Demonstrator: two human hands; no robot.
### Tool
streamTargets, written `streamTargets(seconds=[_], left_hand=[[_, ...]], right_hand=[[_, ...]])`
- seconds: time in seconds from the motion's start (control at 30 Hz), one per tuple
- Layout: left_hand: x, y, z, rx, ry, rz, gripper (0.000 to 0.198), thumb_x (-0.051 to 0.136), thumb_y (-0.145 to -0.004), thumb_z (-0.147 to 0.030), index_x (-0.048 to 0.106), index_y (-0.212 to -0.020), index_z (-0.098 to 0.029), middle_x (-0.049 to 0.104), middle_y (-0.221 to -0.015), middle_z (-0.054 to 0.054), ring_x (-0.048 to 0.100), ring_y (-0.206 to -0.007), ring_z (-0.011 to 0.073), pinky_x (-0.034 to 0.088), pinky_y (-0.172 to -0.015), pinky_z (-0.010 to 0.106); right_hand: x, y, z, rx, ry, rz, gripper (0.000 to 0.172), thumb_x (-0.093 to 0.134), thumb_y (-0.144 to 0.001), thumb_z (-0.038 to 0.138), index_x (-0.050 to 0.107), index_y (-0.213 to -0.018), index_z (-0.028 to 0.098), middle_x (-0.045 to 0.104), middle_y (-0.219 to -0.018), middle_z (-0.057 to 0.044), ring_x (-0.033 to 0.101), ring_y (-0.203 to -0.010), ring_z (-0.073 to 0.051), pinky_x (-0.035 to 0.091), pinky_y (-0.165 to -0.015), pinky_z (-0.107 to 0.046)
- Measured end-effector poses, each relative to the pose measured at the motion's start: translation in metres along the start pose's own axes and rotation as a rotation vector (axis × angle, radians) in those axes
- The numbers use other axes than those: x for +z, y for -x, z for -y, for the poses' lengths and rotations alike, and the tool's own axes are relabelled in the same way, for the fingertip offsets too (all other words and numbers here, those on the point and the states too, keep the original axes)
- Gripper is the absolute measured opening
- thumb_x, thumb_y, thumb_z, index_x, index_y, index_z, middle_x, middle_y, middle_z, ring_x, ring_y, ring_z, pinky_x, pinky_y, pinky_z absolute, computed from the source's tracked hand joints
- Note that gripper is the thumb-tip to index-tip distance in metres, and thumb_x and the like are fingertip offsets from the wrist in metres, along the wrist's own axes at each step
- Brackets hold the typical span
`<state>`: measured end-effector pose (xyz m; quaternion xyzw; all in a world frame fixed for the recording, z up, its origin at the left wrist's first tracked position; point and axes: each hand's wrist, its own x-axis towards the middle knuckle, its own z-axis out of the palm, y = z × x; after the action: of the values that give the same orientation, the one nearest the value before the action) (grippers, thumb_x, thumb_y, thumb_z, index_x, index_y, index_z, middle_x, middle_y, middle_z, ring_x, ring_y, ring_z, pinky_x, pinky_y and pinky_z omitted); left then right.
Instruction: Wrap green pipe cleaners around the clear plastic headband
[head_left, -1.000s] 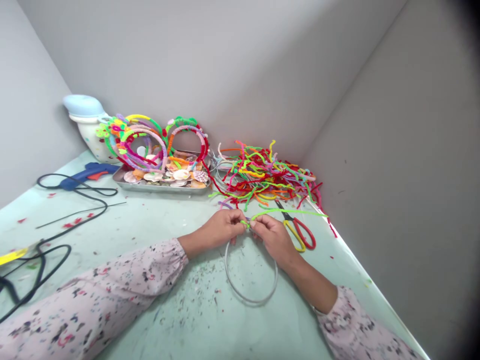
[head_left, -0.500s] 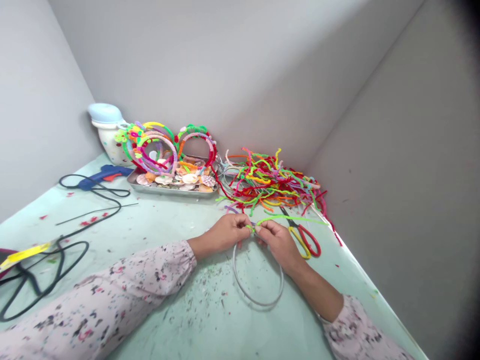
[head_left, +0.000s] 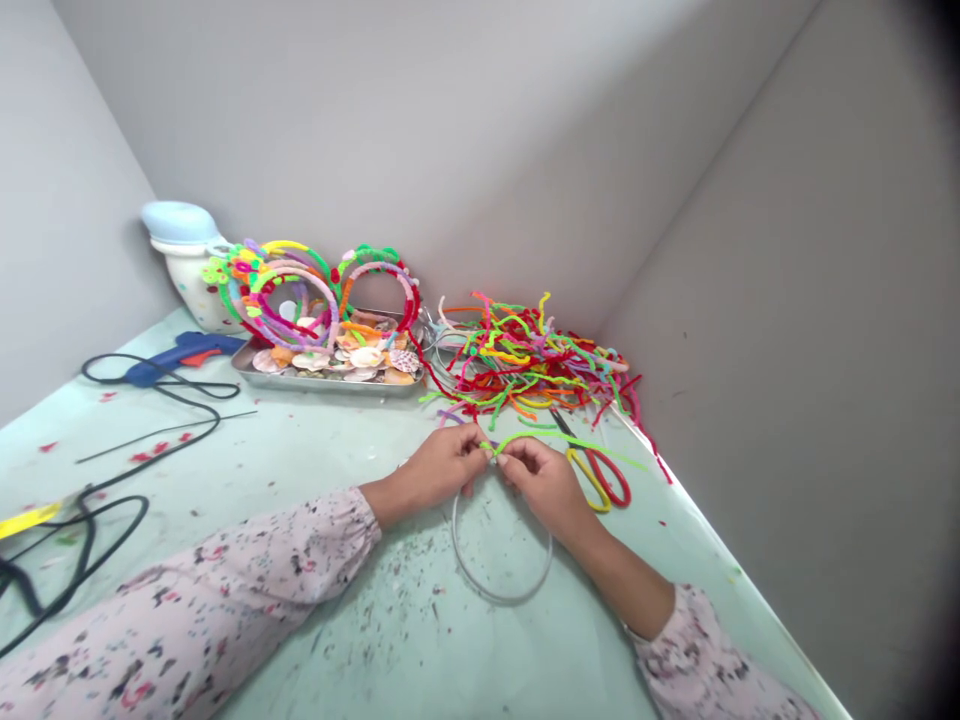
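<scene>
While left hand (head_left: 454,460) is pinching lime-green pipe cleaner (head_left: 525,435) against gray hoop (head_left: 501,601), right hand (head_left: 546,485) is apparently pinching same strand just beside, fingertips nearly meeting. Hoop is curving below both hands, over mint-green table (head_left: 570,660). Loose tail is stretching across scissors (head_left: 587,456), possibly risking snag; any slackened pinch would be letting strand slip along hoop.

Pale pink sleeves (head_left: 199,610) with gathered cuffs (head_left: 367,520) are speckled dark and red, perhaps floral-patterned.
</scene>
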<state>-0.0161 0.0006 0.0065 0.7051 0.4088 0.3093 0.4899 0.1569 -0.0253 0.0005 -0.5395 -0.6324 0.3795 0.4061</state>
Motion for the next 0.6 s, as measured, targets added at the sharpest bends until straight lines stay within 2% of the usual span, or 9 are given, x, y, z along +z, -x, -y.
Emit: streamTargets(seconds=[0.2, 0.4, 0.6], left_hand=[[0.0006, 0.0005, -0.0015, 0.005, 0.030, -0.038, 0.020, 0.047, -0.084, -0.036, 0.051, -0.083, -0.017, 0.051, -0.052, -0.006, 0.051, -0.043, 0.0088, 0.036, -0.046, 0.019], [0.0017, -0.0037, 0.0053, 0.011, 0.055, -0.021, 0.019, 0.048, -0.084, -0.035, 0.050, -0.081, -0.017, 0.048, -0.050, -0.007, 0.050, -0.042, 0.0085, 0.036, -0.045, 0.019], [0.0005, -0.0019, 0.0028, 0.011, 0.021, -0.012, 0.019, 0.046, -0.085, -0.035, 0.050, -0.080, -0.017, 0.050, -0.046, -0.006, 0.048, -0.042, 0.0085, 0.035, -0.045, 0.019]], right_hand=[[-0.0005, 0.0005, 0.0000, 0.015, 0.021, -0.001, 0.017, 0.057, -0.080, 0.035, 0.061, -0.078, 0.018, 0.059, -0.065, 0.000, 0.051, -0.058, -0.013, 0.042, -0.058, -0.025], [-0.0005, -0.0002, 0.0002, 0.018, 0.016, 0.031, 0.017, 0.056, -0.079, 0.033, 0.062, -0.081, 0.017, 0.061, -0.069, 0.000, 0.052, -0.059, -0.013, 0.042, -0.059, -0.024], [-0.0009, -0.0004, 0.0022, 0.009, 0.013, 0.055, 0.016, 0.055, -0.079, 0.031, 0.063, -0.078, 0.017, 0.060, -0.068, 0.000, 0.050, -0.058, -0.012, 0.040, -0.058, -0.024]])
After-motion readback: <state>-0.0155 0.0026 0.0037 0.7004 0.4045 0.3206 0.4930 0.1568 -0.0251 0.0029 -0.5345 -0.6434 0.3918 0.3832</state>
